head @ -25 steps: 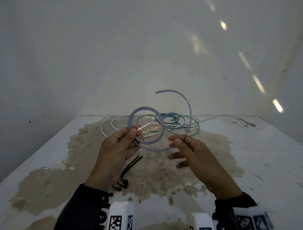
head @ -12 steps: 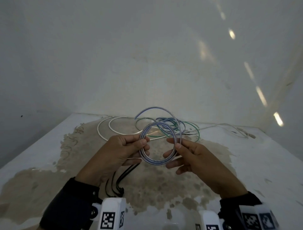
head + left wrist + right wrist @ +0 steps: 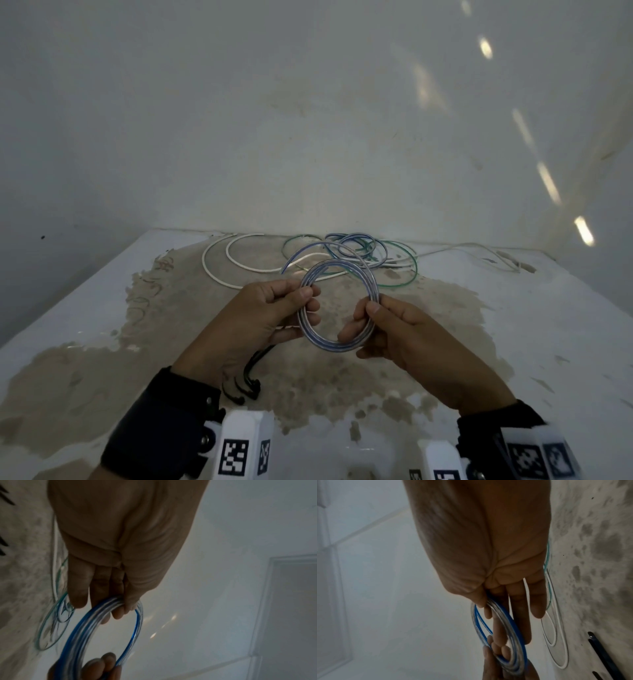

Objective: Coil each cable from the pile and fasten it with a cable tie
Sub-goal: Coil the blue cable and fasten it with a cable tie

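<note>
Left hand (image 3: 270,315) pinching left side of blue-and-clear striped plastic cable coil (image 3: 337,305), right hand (image 3: 407,337) pinching right side, held above stained white counter (image 3: 513,342). Free tail end (image 3: 286,269) unsecured; likely springs loose if either pinch slackens. Black plastic cable ties (image 3: 251,380) under left wrist. Tangled cable pile (image 3: 356,253) near wall; open room right.
</note>
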{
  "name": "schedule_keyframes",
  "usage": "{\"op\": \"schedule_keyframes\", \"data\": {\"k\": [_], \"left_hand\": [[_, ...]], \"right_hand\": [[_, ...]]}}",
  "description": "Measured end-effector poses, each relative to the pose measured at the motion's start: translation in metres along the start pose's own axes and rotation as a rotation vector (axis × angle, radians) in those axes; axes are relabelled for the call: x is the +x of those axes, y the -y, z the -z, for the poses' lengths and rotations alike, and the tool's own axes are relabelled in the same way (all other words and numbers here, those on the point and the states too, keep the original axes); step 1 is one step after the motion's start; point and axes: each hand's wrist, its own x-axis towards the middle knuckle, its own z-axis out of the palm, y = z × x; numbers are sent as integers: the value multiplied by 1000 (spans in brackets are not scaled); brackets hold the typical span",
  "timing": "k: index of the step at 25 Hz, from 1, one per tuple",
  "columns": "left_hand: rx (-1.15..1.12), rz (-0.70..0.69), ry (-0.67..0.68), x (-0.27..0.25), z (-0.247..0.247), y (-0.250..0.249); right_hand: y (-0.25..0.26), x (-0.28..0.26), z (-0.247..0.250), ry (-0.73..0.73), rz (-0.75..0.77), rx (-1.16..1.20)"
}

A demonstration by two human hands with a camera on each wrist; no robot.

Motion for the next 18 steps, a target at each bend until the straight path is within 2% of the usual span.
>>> {"op": "schedule_keyframes", "data": {"k": [6,8,11,16,18], "left_hand": [[-329,8,-32,-8,-23,6],[-315,-19,-56,-10,-29,7],[-278,-40,-52,-12,-32,3],[-94,45,65,-18,-14,-5],[-151,2,-10,-17,-13,-6]], "right_hand": [[-8,-10,-10,9,13,116],[-9,-15,-12,3,4,101],[-6,-15,-10,-95,57,78],[-3,-15,2,-187,98,93],[-2,-15,4,-215,101,126]]}}
